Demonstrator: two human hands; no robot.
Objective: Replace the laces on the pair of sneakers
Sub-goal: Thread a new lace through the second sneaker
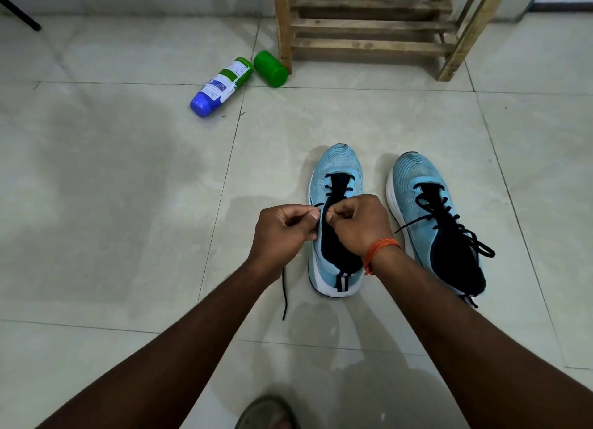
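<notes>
Floor tiles [128,204] bear a sneaker [337,165], toe pointing away, left hand [282,229] pinching lace [284,294].

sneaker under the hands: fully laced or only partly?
Partly laced. The sneaker shows the lace crossing only near its toe, and a loose end trails on the floor below the left hand, which pinches it.

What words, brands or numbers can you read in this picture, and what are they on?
Nothing can be read.
Bottle label: print present, too small and blurred.
Green container: no text shows.
Sneaker being laced, other sneaker: no legible brand or number.
</notes>
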